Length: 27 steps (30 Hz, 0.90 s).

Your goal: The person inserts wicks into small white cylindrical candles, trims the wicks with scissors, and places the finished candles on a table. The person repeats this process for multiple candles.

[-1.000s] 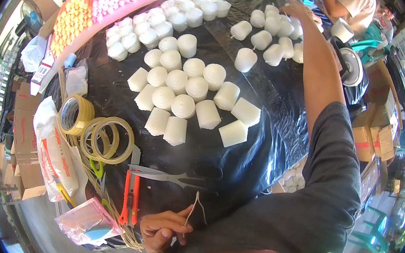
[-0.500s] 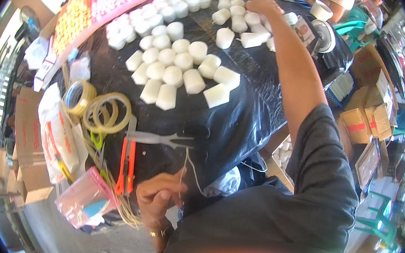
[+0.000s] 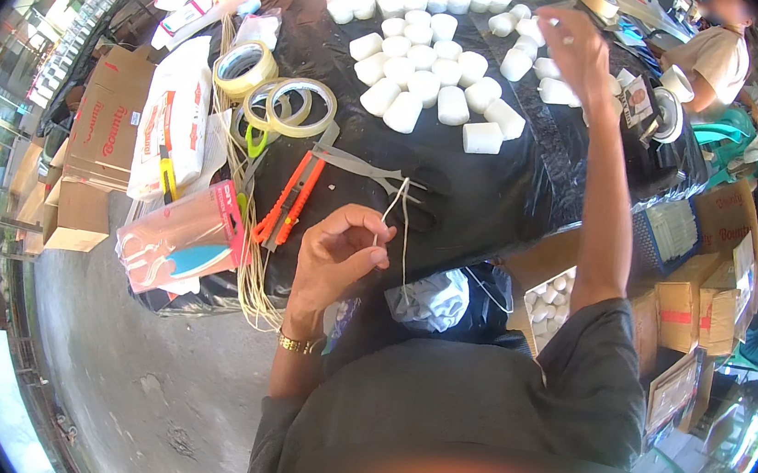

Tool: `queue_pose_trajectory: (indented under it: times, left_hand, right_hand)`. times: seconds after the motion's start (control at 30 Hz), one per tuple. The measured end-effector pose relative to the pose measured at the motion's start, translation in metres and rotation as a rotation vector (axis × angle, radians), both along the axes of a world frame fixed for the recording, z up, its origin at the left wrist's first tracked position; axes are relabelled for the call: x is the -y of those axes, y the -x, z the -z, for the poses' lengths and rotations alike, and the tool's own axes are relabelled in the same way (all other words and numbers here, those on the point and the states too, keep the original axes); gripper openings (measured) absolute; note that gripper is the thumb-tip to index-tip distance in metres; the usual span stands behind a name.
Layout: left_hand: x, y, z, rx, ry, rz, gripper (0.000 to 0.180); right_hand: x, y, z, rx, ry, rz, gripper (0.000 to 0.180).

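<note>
My left hand [image 3: 345,251] is closed, with thumb and forefinger pinching a thin white string [image 3: 404,239] that loops upward and hangs down past the table edge. My right hand [image 3: 581,56] is raised at the far right, fingers partly spread, with no object visible in it. Under and beside it stand small white wax-like cylinders [image 3: 515,64], part of them covered by the hand and forearm. A larger group of such white cylinders [image 3: 423,84] stands mid-table. Scissors [image 3: 363,165] lie by my left hand, near an orange utility knife [image 3: 296,191].
Clear tape rolls [image 3: 291,105], a white plastic bag [image 3: 174,118] and a pink-edged clear pouch [image 3: 180,239] lie on the left. Black plastic covers the table [image 3: 483,211]. Cardboard boxes [image 3: 676,309] stand at right, and a person [image 3: 711,64] is at the far right.
The view has shifted left and down. My right hand has lifted back from the far cylinders, while my left hand has come up nearer the scissors, with the string between its fingers.
</note>
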State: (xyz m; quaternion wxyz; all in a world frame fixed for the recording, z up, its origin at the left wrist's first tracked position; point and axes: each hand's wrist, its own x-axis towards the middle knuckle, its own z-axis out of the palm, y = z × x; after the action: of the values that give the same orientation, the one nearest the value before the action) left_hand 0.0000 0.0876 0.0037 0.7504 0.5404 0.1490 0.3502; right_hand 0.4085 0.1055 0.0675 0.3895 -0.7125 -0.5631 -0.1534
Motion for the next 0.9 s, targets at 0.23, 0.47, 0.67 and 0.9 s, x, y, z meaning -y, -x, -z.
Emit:
queue_pose_trajectory:
  times: [0.23,0.47,0.67,0.9]
  left_hand:
    - [0.035,-0.014,-0.022,-0.287,-0.406,-0.16,0.014]
    - [0.042,-0.013,-0.037,-0.425,-0.725,-0.226,0.013]
    - [0.048,-0.008,-0.035,-0.397,-0.689,-0.055,0.008]
    - [-0.007,-0.008,-0.034,-0.579,-1.413,-0.567,0.028]
  right_hand:
    - [0.103,0.193,0.015,-0.29,0.006,-0.718,0.023]
    - [0.151,0.224,0.022,-0.7,0.197,-0.63,0.015]
    - [0.162,0.224,0.041,-0.794,0.186,-0.663,0.009]
    - [0.17,0.216,0.045,-0.921,0.144,-0.466,0.005]
